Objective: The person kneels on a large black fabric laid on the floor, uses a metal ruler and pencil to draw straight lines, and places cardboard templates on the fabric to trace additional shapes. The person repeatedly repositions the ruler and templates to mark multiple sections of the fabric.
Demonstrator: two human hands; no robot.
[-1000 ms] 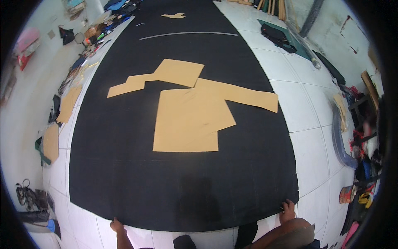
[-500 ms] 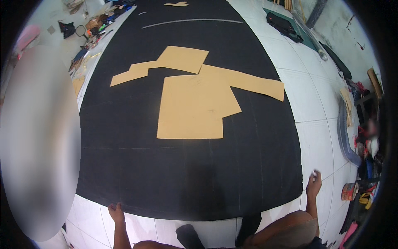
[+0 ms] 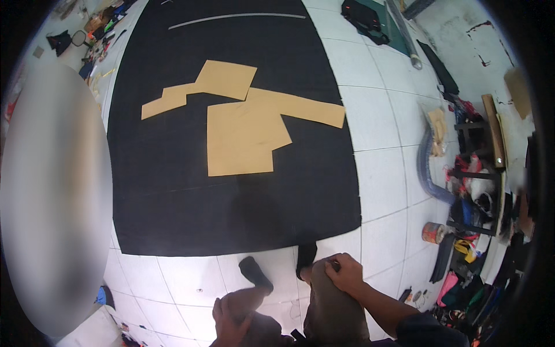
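one big black cloth (image 3: 162, 214) lies flat on the white tile floor (image 3: 381, 179), in the middle and going far back. on it sit two clumps of tan paper shapes (image 3: 240, 136), one big and near, one smaller and far left, touching at a corner. i cannot tell how many sheets make up each clump. one long thin gray strip (image 3: 237, 19) lies across the cloth's far part.

two hands are here, both off the cloth. the left hand (image 3: 229, 324) rests on the left knee with its fingers a bit apart. the right hand (image 3: 346, 273) rests on the right knee with bent fingers; i cannot tell if it pinches anything.

two feet in dark socks (image 3: 252, 270) are by the near edge. one red can (image 3: 433, 232) stands on the right. far right, one black bag (image 3: 364, 22) lies on one green mat (image 3: 395, 36).
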